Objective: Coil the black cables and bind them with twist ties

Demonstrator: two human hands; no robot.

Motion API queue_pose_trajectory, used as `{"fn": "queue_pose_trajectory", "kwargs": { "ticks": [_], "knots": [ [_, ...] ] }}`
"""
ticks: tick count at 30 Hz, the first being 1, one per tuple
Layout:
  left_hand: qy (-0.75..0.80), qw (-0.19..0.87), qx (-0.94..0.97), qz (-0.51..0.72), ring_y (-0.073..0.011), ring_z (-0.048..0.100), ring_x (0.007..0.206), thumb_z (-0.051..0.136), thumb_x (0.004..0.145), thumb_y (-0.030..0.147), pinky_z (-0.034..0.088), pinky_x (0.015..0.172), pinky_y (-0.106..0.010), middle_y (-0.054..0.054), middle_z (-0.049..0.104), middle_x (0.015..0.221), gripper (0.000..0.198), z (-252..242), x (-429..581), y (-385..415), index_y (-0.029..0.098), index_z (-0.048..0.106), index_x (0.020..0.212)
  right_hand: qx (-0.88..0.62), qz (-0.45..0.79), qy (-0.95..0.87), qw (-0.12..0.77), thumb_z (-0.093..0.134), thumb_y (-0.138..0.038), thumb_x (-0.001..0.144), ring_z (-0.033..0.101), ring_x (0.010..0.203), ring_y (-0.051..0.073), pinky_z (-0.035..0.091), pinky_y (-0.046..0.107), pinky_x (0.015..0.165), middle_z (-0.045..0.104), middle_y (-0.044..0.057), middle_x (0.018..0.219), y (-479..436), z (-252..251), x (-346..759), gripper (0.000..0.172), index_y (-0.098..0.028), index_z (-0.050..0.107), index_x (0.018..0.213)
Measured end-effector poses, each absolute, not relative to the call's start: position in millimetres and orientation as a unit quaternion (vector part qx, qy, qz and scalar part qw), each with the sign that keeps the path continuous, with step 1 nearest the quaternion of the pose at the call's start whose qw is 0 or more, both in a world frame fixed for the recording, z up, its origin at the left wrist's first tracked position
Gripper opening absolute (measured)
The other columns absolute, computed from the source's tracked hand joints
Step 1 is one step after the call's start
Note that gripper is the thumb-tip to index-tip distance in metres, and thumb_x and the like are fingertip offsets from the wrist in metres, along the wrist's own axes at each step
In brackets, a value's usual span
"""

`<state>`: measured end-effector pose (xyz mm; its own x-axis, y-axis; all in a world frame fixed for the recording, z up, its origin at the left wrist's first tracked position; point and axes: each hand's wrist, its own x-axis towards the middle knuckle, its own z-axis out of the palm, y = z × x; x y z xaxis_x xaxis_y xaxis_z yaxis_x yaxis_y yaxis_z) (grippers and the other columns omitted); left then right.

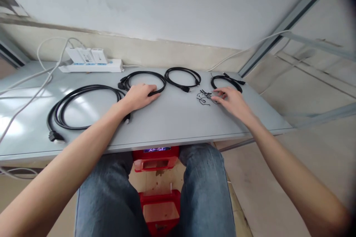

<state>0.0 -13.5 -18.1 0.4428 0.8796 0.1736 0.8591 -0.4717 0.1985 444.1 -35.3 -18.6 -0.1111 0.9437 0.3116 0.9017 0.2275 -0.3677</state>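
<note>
My left hand (pixel 140 97) rests on the near side of a coiled black cable (pixel 151 73), its thumb and fingers closed around the coil. Left of it lies a larger black cable coil (pixel 63 105) with a thick plug, partly hidden by my left forearm. My right hand (pixel 230 99) is at the right edge of a small pile of black twist ties (pixel 204 96); its thumb and forefinger are apart. Just beyond that hand is a small cable coil (pixel 222 77). Another coiled cable (pixel 182 69) lies between my hands, toward the back.
A white power strip (pixel 94 66) with white adapters stands at the back left of the grey table (pixel 172 126), and white cords (pixel 52 70) run off leftward. Metal frame posts (pixel 258 57) rise at the right. Under the table is a red plastic stool (pixel 155 164) between my legs.
</note>
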Motion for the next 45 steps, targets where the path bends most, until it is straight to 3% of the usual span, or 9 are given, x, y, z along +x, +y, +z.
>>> {"fn": "queue_pose_trajectory", "kwargs": {
  "ticks": [5, 10, 14, 19, 24, 29, 34, 39, 45],
  "knots": [
    [0.512, 0.040, 0.848, 0.129, -0.0397, 0.078, 0.096, 0.054, 0.111, 0.058, 0.046, 0.075, -0.044, -0.013, 0.081, 0.097, 0.036, -19, -2, -11, 0.028, 0.070, 0.098, -0.609, 0.045, -0.758, 0.228, 0.078, -0.025, 0.094, 0.074, 0.089, 0.033, 0.061, 0.054, 0.092, 0.082, 0.014, 0.101, -25, -22, 438, 0.012, -0.023, 0.086, 0.103],
    [0.515, 0.037, 0.848, 0.120, -0.0392, 0.078, 0.096, 0.053, 0.112, 0.057, 0.047, 0.075, -0.044, -0.013, 0.082, 0.100, 0.036, -17, -1, -13, 0.028, 0.072, 0.100, -0.607, 0.057, -0.760, 0.223, 0.075, -0.027, 0.095, 0.074, 0.088, 0.034, 0.060, 0.054, 0.090, 0.082, 0.012, 0.090, -19, -18, 436, 0.005, -0.027, 0.079, 0.092],
    [0.515, 0.031, 0.849, 0.117, -0.0393, 0.078, 0.096, 0.053, 0.113, 0.056, 0.046, 0.075, -0.044, -0.014, 0.083, 0.101, 0.037, -17, -1, -12, 0.027, 0.072, 0.101, -0.610, 0.048, -0.754, 0.240, 0.081, -0.039, 0.098, 0.074, 0.085, 0.033, 0.060, 0.055, 0.088, 0.082, 0.014, 0.090, -16, -12, 436, 0.019, -0.029, 0.076, 0.083],
    [0.516, 0.028, 0.849, 0.109, -0.0387, 0.078, 0.096, 0.052, 0.113, 0.057, 0.039, 0.071, -0.042, -0.014, 0.084, 0.103, 0.038, -17, -1, -12, 0.026, 0.072, 0.101, -0.619, 0.041, -0.755, 0.212, 0.092, -0.031, 0.095, 0.075, 0.085, 0.031, 0.058, 0.050, 0.085, 0.081, 0.011, 0.087, -14, -1, 433, 0.027, -0.029, 0.072, 0.077],
    [0.519, 0.036, 0.848, 0.099, -0.0387, 0.078, 0.102, 0.051, 0.114, 0.055, 0.037, 0.072, -0.041, -0.015, 0.084, 0.109, 0.038, -14, 0, -13, 0.024, 0.071, 0.105, -0.617, 0.032, -0.765, 0.182, 0.093, -0.025, 0.093, 0.076, 0.085, 0.031, 0.056, 0.046, 0.083, 0.081, 0.009, 0.087, -17, 6, 430, 0.026, -0.026, 0.072, 0.077],
    [0.522, 0.034, 0.847, 0.094, -0.0382, 0.079, 0.103, 0.052, 0.115, 0.055, 0.036, 0.072, -0.041, -0.014, 0.085, 0.109, 0.037, -14, 0, -14, 0.024, 0.071, 0.105, -0.600, 0.028, -0.775, 0.196, 0.087, -0.033, 0.096, 0.073, 0.084, 0.031, 0.055, 0.048, 0.084, 0.079, 0.010, 0.085, -16, 8, 436, 0.021, -0.026, 0.075, 0.079],
    [0.520, 0.033, 0.847, 0.101, -0.0377, 0.078, 0.103, 0.053, 0.114, 0.053, 0.036, 0.073, -0.040, -0.014, 0.085, 0.109, 0.036, -14, 1, -14, 0.024, 0.074, 0.107, -0.591, -0.037, -0.774, 0.226, 0.079, -0.034, 0.096, 0.077, 0.090, 0.033, 0.059, 0.049, 0.091, 0.082, 0.013, 0.098, -12, 11, 445, 0.016, -0.024, 0.074, 0.084],
    [0.521, 0.032, 0.847, 0.103, -0.0383, 0.078, 0.102, 0.053, 0.114, 0.054, 0.038, 0.074, -0.041, -0.014, 0.085, 0.108, 0.038, -14, 1, -14, 0.024, 0.076, 0.108, -0.604, -0.026, -0.754, 0.256, 0.078, -0.034, 0.095, 0.080, 0.086, 0.034, 0.061, 0.051, 0.092, 0.082, 0.011, 0.088, -13, 17, 445, 0.013, -0.025, 0.072, 0.088],
    [0.524, 0.034, 0.846, 0.094, -0.0389, 0.078, 0.101, 0.053, 0.115, 0.054, 0.038, 0.074, -0.041, -0.015, 0.085, 0.109, 0.038, -12, 0, -14, 0.023, 0.076, 0.109, -0.581, 0.018, -0.778, 0.238, 0.081, -0.049, 0.098, 0.077, 0.081, 0.032, 0.059, 0.049, 0.082, 0.082, 0.011, 0.084, -15, 16, 437, 0.030, -0.028, 0.070, 0.081]
  ]
}}
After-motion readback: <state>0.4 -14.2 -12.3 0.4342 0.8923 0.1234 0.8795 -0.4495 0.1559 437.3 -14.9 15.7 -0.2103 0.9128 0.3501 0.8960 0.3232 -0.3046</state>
